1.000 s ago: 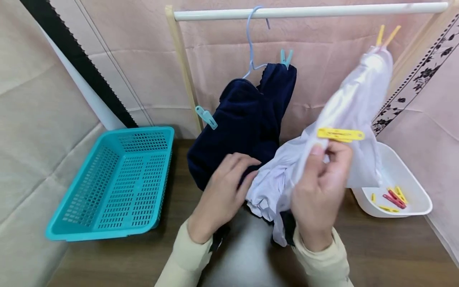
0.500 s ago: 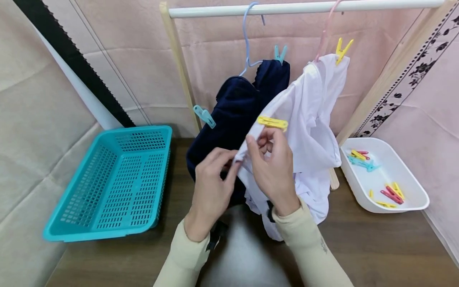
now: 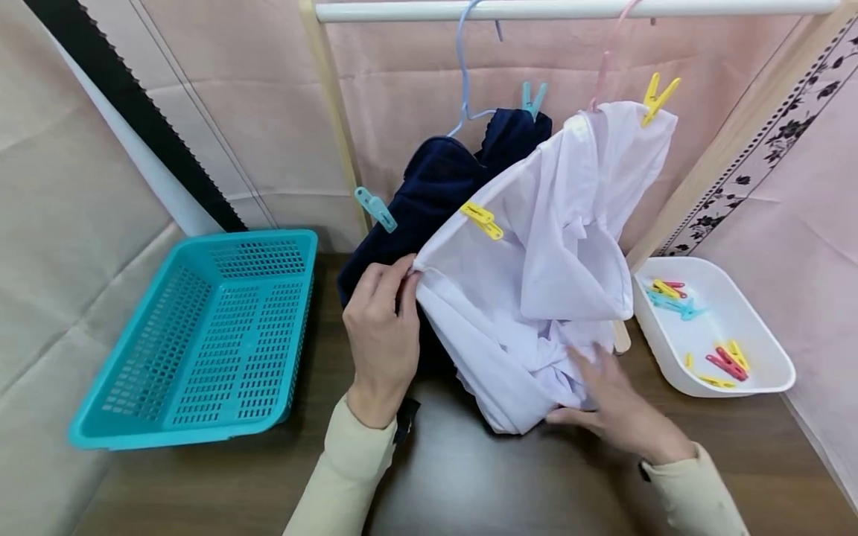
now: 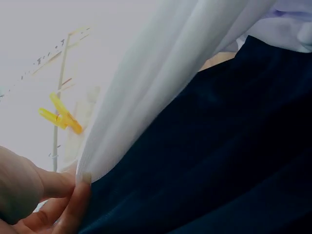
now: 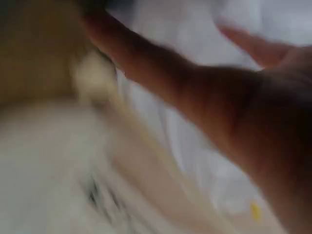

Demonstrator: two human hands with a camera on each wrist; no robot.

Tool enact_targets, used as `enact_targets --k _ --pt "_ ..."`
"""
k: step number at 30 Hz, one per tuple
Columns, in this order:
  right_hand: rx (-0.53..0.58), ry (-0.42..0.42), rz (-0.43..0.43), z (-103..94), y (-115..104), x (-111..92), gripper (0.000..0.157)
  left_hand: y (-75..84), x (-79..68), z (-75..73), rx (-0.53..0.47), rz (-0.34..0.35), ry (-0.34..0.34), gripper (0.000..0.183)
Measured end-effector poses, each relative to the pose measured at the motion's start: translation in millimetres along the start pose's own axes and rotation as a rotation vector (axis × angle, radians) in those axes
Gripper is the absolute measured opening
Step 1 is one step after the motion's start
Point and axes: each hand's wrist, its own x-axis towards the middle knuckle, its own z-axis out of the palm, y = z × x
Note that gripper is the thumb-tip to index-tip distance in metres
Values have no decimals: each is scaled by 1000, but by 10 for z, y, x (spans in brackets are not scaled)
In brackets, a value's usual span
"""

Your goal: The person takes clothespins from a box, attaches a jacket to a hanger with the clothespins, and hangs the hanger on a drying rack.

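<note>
A white garment [image 3: 489, 298] hangs from a pink hanger [image 3: 606, 56], with a yellow clothespin [image 3: 660, 98] on its right shoulder and another yellow clothespin [image 3: 482, 220] on its left edge. My left hand [image 3: 383, 335] pinches that left edge between thumb and fingers, lower than the clip; the left wrist view shows the pinched cloth [image 4: 97, 165] close up. With fingers spread, my right hand [image 3: 620, 409] is at the garment's lower right folds, blurred in the right wrist view; whether it touches the cloth I cannot tell. Behind hangs a navy garment [image 3: 436, 186] with light-blue clothespins.
A white rail [image 3: 570, 9] on a wooden frame carries both hangers. On the left stands a turquoise basket [image 3: 304, 298]. To the right, a white tub [image 3: 744, 316] holds several yellow, red and blue clothespins. Fabric walls surround the wooden table [image 3: 482, 484].
The white garment has swung leftward and now hangs in front of the navy one. My right hand has let go near the yellow clip and moved down right; my left hand has taken the edge.
</note>
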Motion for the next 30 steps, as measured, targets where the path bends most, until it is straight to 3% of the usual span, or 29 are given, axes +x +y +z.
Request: enact_targets --k 1,3,6,10,15,17,19,25,30 --pt "15 -7 17 92 -8 39 107 -10 10 -2 9 6 7 16" --pt "14 31 29 238 -60 156 113 -32 23 -3 21 14 17 16" --pt "-51 176 54 352 -172 340 87 -48 31 -4 35 27 26 16" --pt "-51 431 53 335 -212 572 38 -59 25 13 35 50 25 16" --pt "58 852 -52 155 -96 839 33 -73 27 60 13 66 48 19" --pt "59 901 -103 130 -20 916 37 -81 28 79 5 56 54 19" --pt "18 809 -111 148 61 929 41 -89 13 107 -2 38 37 20" --pt "-89 231 -31 160 204 733 56 -18 -50 153 36 -6 -71 25" --pt "-29 68 -28 26 188 478 79 115 -103 65 110 -30 -116 33"
